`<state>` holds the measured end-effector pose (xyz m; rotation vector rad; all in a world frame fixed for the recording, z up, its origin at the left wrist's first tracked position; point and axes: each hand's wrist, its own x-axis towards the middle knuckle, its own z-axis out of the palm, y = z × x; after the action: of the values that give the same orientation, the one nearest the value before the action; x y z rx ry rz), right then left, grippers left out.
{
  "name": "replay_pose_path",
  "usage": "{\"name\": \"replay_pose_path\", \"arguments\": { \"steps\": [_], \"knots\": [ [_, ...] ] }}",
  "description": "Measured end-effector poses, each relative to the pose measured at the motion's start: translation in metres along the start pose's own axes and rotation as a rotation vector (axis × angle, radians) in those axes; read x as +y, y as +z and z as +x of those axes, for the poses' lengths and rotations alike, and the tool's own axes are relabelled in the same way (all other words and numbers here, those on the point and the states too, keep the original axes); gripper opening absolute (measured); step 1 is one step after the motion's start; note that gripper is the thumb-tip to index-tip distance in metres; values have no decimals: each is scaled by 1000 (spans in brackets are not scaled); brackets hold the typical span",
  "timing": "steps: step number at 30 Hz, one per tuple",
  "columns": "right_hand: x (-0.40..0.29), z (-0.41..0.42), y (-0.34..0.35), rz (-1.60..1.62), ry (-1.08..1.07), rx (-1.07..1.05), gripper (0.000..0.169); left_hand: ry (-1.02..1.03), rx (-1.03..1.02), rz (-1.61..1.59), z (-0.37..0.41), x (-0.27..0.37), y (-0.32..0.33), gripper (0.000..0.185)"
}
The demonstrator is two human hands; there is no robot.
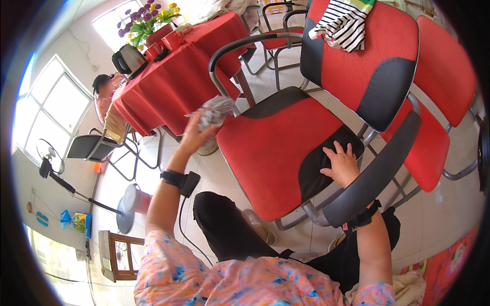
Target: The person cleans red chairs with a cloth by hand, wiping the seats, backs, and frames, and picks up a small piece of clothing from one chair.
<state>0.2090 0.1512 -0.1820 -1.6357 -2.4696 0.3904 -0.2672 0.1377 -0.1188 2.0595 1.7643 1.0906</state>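
Note:
Before me stands a chair with a red and black padded seat (275,153), metal tube legs and dark armrests. My left hand (197,132) holds a crumpled grey-white cloth (216,111), somewhat blurred, beside the seat's left corner. On the black corner of the seat, near the right armrest (375,172), my right hand (342,164) has its fingers spread and holds nothing. A black and white striped cloth with a green edge (342,25) hangs over the top of the backrest (367,65).
A table with a red cloth (172,84) carries an electric kettle (129,61), red mugs (173,40) and flowers. A person (102,95) sits behind it. A red chair (444,72) stands right; a bucket (137,199), a fan (49,164) and a wooden stool (115,256) are left.

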Motion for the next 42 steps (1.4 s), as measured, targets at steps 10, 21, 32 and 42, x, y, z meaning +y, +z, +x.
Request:
{"name": "replay_pose_path", "arguments": {
  "steps": [10,21,32,42],
  "knots": [
    [0,2,2,-20,-6,0,73,17,-477,375,45,-1,117,99],
    [-12,7,-14,31,46,-125,68,-58,-484,376,149,31,207,100],
    [-3,12,-12,36,-1,-61,66,387,-566,207,91,95,240,83],
    [5,6,-1,43,-15,31,69,453,-530,343,14,47,91,58]
  ]
}}
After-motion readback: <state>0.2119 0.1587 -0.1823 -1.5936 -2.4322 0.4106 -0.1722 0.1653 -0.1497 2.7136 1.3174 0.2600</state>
